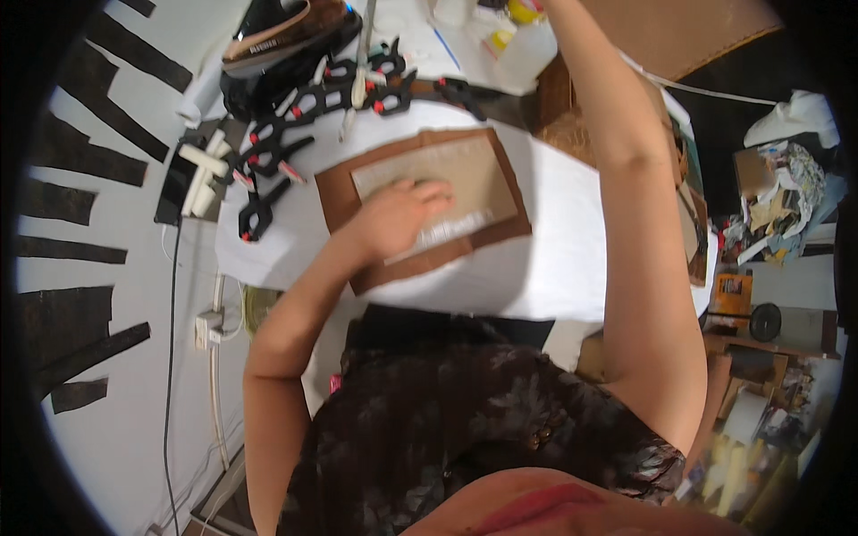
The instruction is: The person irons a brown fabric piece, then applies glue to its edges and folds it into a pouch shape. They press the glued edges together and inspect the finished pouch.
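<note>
My left hand (398,214) lies on a beige rectangular board (478,183), its fingers resting on the surface and pointing right. Whitish streaks run along the board's upper and lower edges. Beneath it is a larger brown sheet (514,201), leather or cloth, which shows as a border all round. Both lie slightly askew on a white-covered table (563,268). My right arm (639,170) stretches forward past the table's far right side, and its hand is beyond the upper edge of the view.
Several black spring clamps (256,214) line the table's far left. Behind them stands a black-and-tan iron (281,40). A translucent bottle (529,52) with a yellow cap is at the back. White rods (204,170) lie at the left. Brown strips (85,255) hang on the left wall.
</note>
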`<action>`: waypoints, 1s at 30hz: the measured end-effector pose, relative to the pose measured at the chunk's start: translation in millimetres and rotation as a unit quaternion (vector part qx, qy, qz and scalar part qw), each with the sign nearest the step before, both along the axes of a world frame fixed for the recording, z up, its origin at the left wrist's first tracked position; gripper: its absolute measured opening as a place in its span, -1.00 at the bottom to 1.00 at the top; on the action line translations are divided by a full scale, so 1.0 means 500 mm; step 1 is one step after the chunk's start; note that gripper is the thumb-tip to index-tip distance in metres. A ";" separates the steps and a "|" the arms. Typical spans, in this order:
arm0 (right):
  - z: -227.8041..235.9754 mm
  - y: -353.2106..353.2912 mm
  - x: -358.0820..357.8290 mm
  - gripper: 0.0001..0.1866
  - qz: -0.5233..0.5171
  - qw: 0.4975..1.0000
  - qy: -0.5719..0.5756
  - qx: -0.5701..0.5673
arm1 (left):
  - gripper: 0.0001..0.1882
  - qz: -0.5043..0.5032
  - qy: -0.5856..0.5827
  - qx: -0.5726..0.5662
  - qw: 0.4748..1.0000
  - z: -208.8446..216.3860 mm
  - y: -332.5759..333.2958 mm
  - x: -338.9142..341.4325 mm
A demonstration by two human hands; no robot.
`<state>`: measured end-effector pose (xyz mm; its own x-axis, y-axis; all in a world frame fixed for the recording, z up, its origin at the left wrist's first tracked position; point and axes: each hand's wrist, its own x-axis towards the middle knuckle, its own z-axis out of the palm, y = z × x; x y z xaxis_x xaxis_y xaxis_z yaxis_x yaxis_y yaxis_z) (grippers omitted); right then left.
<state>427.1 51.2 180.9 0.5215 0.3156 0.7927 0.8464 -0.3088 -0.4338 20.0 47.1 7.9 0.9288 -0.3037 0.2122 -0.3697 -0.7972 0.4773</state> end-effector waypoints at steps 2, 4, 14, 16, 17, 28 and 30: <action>-0.005 -0.044 -0.067 -0.76 0.018 0.999 -0.022 0.016 | -0.46 0.010 0.013 0.001 1.000 -0.015 0.001 -0.011; 0.003 -0.144 -0.249 -0.81 0.148 0.969 0.180 0.078 | -0.46 0.029 0.024 0.009 0.999 -0.013 0.005 -0.017; -0.322 -0.542 -0.625 -0.80 0.094 0.953 0.285 0.045 | -0.55 0.030 0.040 -0.012 0.999 0.007 -0.004 -0.015; -0.336 -0.541 -0.642 -0.80 0.077 0.965 0.250 0.022 | -0.57 0.030 0.022 -0.004 0.999 -0.004 0.000 -0.013; -0.337 -0.543 -0.648 -0.80 0.071 0.969 0.236 0.001 | -0.57 0.032 0.034 0.007 0.999 -0.007 -0.002 -0.014; -0.330 -0.537 -0.656 -0.80 0.060 0.975 0.212 0.032 | -0.56 0.024 0.049 0.074 0.996 0.006 -0.002 -0.014; -0.333 -0.538 -0.654 -0.80 0.052 0.975 0.213 0.034 | -0.55 0.022 0.048 0.061 0.997 0.004 -0.001 -0.012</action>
<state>99.9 -217.8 14.4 0.7754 0.3384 0.5331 0.6109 -0.1883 -0.7690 14.1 46.6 9.8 0.9561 -0.2800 0.0864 -0.2904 -0.8661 0.4069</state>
